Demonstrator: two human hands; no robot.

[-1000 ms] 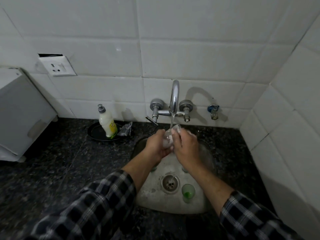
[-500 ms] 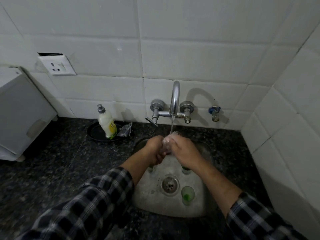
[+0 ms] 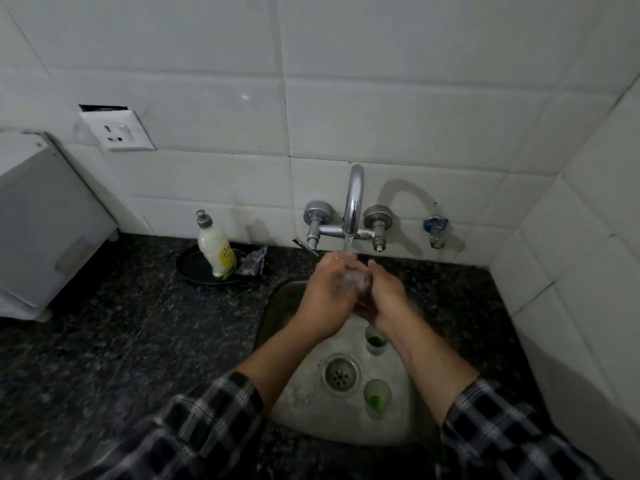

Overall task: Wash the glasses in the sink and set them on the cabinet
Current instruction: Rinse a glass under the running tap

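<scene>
a home kitchen: tiled wall [image 3: 381, 116], granite counter [image 3: 121, 323], steel sink [image 3: 304, 407]

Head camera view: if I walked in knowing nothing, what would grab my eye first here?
Probably the two hands, left hand and right hand, cupped around a clear glass under the running tap at the middle. Below them, two green-tinted glasses stand in the steel sink near the drain. A soap bottle stands on a dark dish at the back left of the counter.
</scene>
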